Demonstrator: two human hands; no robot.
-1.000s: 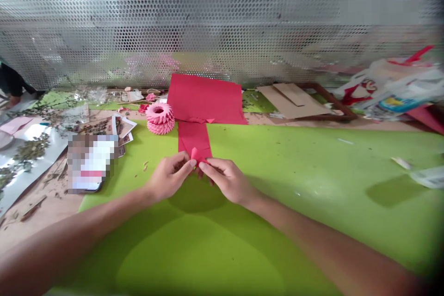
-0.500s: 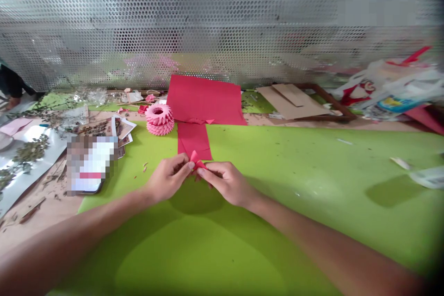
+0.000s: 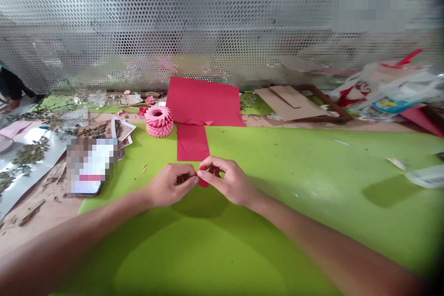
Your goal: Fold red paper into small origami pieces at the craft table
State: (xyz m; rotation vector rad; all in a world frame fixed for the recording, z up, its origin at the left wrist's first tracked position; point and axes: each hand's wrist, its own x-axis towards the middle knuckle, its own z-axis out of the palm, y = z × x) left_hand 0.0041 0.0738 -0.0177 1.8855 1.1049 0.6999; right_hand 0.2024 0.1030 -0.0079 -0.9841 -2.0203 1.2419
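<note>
Between my fingertips is a small folded piece of red paper (image 3: 203,183), partly hidden by the fingers. My left hand (image 3: 170,185) pinches its left side between thumb and forefinger. On the other side my right hand (image 3: 227,180) is closed on it, with thumb and forefinger pressed together. Just beyond the hands lies a narrow red paper strip (image 3: 193,142) on the green table surface (image 3: 277,166). Behind that rests a large red sheet (image 3: 204,101) with small red scraps along its near edge. A pink ring of interlocked folded paper pieces (image 3: 158,121) stands left of the strip.
At left are a phone (image 3: 92,166), some photo cards (image 3: 122,128) and dried plant bits (image 3: 33,152). Brown cardboard (image 3: 291,104) lies at the back right beside plastic bags (image 3: 388,90). A perforated metal panel (image 3: 215,18) rises along the back.
The red paper's raised points no longer show; it now sits lower and more covered by my fingers. My right forefinger has lifted and curled over it. The view has shifted slightly.
</note>
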